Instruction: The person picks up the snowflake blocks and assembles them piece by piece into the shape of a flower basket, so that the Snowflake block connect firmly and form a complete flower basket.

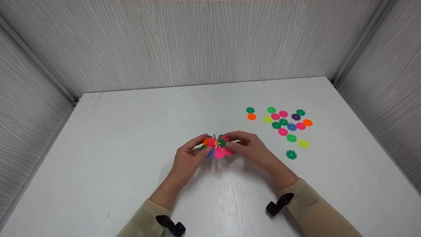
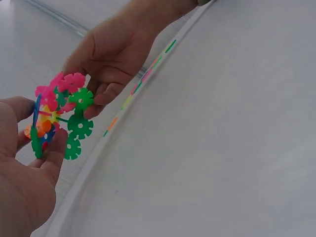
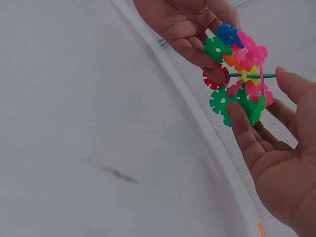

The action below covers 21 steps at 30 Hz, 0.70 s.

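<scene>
Between both hands, above the white table, is a cluster of interlocked plastic snowflake discs (image 1: 219,152) in pink, green, blue, orange, red and yellow. My left hand (image 1: 188,158) grips its left side, with the thumb near a blue disc (image 3: 228,35). On the other side my right hand (image 1: 255,149) holds the cluster, its thumb at a dark green disc (image 1: 222,143). In the left wrist view, green discs (image 2: 80,124) and pink discs (image 2: 74,82) stick out toward the right hand. A yellow disc (image 3: 248,75) sits at the cluster's middle.
Loose snowflake discs lie flat on the table (image 1: 125,131) to the right, among them a purple disc (image 1: 296,117), a yellow disc (image 1: 304,144) and a green disc (image 1: 291,154). Grey wood-grain panels (image 1: 204,42) wall the table at the back and sides.
</scene>
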Motion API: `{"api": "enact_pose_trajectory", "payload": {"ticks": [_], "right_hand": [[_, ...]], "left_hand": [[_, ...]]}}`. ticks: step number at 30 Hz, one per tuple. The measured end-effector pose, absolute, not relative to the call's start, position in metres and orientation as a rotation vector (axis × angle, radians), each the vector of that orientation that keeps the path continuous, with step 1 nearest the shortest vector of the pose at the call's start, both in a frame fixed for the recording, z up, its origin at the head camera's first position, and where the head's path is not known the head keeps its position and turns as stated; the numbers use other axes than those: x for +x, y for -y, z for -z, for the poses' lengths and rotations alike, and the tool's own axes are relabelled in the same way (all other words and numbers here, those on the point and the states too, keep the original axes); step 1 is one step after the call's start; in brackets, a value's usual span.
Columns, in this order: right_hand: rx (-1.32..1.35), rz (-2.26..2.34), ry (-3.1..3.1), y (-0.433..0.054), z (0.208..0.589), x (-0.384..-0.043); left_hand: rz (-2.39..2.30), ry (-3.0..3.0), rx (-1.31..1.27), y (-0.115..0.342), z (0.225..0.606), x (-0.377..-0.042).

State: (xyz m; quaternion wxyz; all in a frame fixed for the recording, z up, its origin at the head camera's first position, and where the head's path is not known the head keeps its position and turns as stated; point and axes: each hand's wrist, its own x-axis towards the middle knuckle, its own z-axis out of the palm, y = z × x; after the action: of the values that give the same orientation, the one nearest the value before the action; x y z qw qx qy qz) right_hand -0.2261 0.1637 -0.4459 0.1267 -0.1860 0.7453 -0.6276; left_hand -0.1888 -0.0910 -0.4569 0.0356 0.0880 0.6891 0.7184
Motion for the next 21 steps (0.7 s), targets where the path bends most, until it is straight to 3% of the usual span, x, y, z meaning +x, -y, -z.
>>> {"api": "enact_pose_trajectory", "payload": {"ticks": [9,21], "right_hand": [[-0.572,1.877,-2.195,-0.155,0.449,-0.224],[-0.694,1.835,-2.313,-0.152,0.452,-0.221]], "left_hand": [[-2.291,-2.031,-0.013,0.09,0.458,-0.191],[-2.496,-1.669,-0.056,0.088,0.46,-0.194]]}}
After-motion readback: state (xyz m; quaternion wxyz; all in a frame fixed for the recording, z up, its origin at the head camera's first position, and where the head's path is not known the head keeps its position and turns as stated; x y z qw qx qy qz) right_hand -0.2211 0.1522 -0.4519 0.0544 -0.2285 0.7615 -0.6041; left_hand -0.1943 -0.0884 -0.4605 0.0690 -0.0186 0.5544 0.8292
